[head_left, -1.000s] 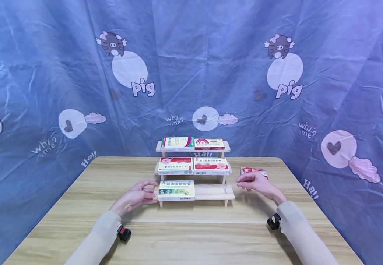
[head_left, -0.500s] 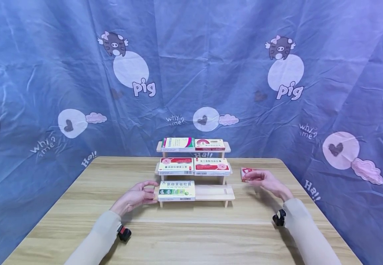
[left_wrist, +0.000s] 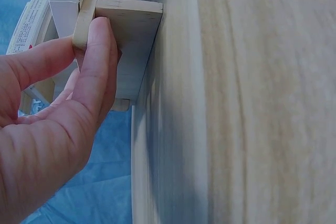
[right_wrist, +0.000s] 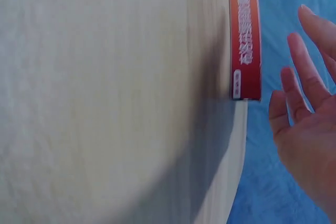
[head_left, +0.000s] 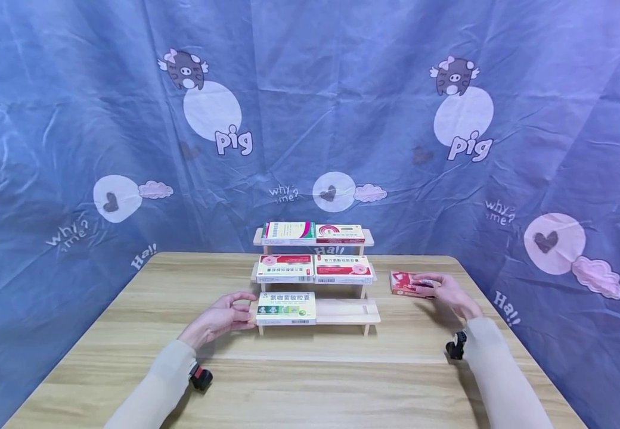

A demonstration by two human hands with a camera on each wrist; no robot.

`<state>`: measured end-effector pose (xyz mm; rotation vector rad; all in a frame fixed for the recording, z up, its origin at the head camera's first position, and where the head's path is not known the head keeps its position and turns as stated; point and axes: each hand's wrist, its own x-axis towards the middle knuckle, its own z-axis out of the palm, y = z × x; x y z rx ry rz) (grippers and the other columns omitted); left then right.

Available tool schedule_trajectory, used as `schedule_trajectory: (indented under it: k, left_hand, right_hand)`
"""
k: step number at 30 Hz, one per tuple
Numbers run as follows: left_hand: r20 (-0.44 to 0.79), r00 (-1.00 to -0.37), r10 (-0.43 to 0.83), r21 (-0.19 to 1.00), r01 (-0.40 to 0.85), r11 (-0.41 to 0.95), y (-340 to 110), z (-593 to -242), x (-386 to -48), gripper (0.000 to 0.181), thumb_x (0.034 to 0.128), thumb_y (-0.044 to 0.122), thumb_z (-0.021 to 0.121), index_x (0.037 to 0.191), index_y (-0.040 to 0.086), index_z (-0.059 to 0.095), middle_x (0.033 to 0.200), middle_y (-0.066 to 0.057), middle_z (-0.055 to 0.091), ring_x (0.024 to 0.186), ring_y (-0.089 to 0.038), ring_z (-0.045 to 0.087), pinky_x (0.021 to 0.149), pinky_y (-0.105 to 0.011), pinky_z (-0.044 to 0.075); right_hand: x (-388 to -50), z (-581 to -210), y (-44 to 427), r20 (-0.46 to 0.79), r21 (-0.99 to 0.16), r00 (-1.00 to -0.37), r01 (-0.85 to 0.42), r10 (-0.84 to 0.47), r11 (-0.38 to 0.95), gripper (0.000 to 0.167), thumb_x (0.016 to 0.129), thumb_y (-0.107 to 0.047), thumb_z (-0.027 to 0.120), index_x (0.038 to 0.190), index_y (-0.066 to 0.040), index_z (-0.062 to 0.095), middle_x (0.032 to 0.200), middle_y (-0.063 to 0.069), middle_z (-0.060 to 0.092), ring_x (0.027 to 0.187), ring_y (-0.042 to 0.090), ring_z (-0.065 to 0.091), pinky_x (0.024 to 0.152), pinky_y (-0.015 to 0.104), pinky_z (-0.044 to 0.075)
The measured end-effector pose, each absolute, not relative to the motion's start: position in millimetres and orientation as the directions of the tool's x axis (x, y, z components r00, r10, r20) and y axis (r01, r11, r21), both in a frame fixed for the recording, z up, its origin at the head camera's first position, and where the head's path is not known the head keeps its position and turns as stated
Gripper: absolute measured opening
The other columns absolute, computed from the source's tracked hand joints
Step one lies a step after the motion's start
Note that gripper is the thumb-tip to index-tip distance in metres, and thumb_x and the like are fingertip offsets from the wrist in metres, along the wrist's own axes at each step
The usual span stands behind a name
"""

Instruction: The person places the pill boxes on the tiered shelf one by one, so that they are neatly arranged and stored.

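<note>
At the left end of the lowest step of a three-tier wooden rack (head_left: 346, 311), my left hand (head_left: 223, 317) pinches the shelf board. The left wrist view shows the thumb and fingers on either side of that board's end (left_wrist: 83, 24). On this step's left half lies a white and green medicine box (head_left: 286, 308). A red medicine box (head_left: 402, 283) lies flat on the table, right of the rack. Over its right part is my right hand (head_left: 449, 295); in the right wrist view its fingers are loosely spread, apart from the box (right_wrist: 245, 40).
Two red and white medicine boxes, left (head_left: 285, 269) and right (head_left: 343, 269), fill the middle step. Above them lie a green and white box (head_left: 288, 232) and a smaller red and white box (head_left: 340, 233). A blue patterned curtain (head_left: 310, 131) hangs behind the table (head_left: 321, 387).
My right hand has moved rightward, away from the rack's lowest step and across the red medicine box. The left hand has kept its hold on the rack.
</note>
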<state>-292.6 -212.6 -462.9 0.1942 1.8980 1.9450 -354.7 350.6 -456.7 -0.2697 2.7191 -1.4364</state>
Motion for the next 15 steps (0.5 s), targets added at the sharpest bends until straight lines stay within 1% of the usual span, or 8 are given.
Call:
schedule_trajectory:
  k: [2,5,8,10,11,13,15]
  left_hand:
    - [-0.184,-0.905,0.383,0.981,-0.194,0.014,-213,-463,-293,0.060,0.0891,-0.010,0.056,0.143,-0.007,0.030,0.107,-0.015,0.061,0.092,-0.022,0.068,0.090,-0.036,0.059]
    - [-0.180,-0.905,0.385,0.982,-0.190,0.013,-213,-464,-292,0.060,0.0886,-0.010,0.056,0.142,-0.007,0.030,0.107,-0.015,0.062,0.093,-0.021,0.068,0.090,-0.036,0.059]
    - [-0.177,-0.903,0.390,0.982,-0.189,0.008,-212,-464,-292,0.059,0.0880,-0.010,0.057,0.141,-0.007,0.031,0.107,-0.016,0.063,0.093,-0.022,0.069,0.090,-0.037,0.059]
    - [-0.181,-0.903,0.389,0.981,-0.195,0.005,-212,-464,-292,0.059,0.0877,-0.010,0.057,0.141,-0.006,0.032,0.107,-0.016,0.063,0.093,-0.023,0.069,0.090,-0.037,0.059]
    - [-0.182,-0.903,0.388,0.981,-0.196,0.004,-212,-464,-291,0.059,0.0878,-0.010,0.057,0.141,-0.006,0.033,0.107,-0.016,0.064,0.093,-0.023,0.069,0.090,-0.037,0.059]
    - [-0.182,-0.904,0.387,0.981,-0.195,0.007,-212,-464,-292,0.059,0.0878,-0.010,0.057,0.141,-0.006,0.032,0.107,-0.016,0.064,0.093,-0.023,0.069,0.090,-0.038,0.059]
    - [-0.184,-0.905,0.383,0.981,-0.196,0.008,-212,-463,-291,0.059,0.0877,-0.009,0.058,0.141,-0.005,0.033,0.106,-0.015,0.064,0.093,-0.023,0.069,0.090,-0.037,0.059]
  right_hand:
    - [-357,-458,354,0.037,-0.822,-0.986,-0.124,-0.165,0.556,0.056,0.086,-0.021,0.073,0.135,0.000,0.055,0.134,0.027,0.055,0.113,0.028,0.052,0.091,0.026,0.040]
    - [-360,-463,358,0.046,-0.822,-0.985,-0.133,-0.167,0.554,0.056,0.085,-0.018,0.073,0.135,0.001,0.055,0.139,0.029,0.051,0.119,0.035,0.050,0.093,0.028,0.039]
    - [-359,-466,360,0.036,-0.817,-0.984,-0.129,-0.173,0.562,0.058,0.084,-0.017,0.074,0.135,0.002,0.054,0.147,0.029,0.042,0.127,0.043,0.043,0.100,0.041,0.039]
    - [-358,-466,361,0.016,-0.817,-0.985,-0.111,-0.170,0.567,0.058,0.084,-0.017,0.074,0.135,0.002,0.053,0.148,0.029,0.040,0.129,0.044,0.040,0.103,0.048,0.036]
    - [-357,-467,361,0.013,-0.811,-0.986,-0.108,-0.168,0.574,0.058,0.085,-0.018,0.074,0.135,0.002,0.054,0.148,0.029,0.040,0.129,0.044,0.040,0.104,0.049,0.036]
    - [-356,-467,361,0.013,-0.809,-0.985,-0.112,-0.173,0.577,0.057,0.085,-0.018,0.073,0.135,0.003,0.054,0.145,0.031,0.042,0.127,0.042,0.042,0.102,0.047,0.037]
    - [-356,-468,361,0.012,-0.810,-0.985,-0.110,-0.171,0.576,0.055,0.086,-0.017,0.073,0.133,0.004,0.055,0.142,0.031,0.046,0.122,0.038,0.046,0.098,0.039,0.038]
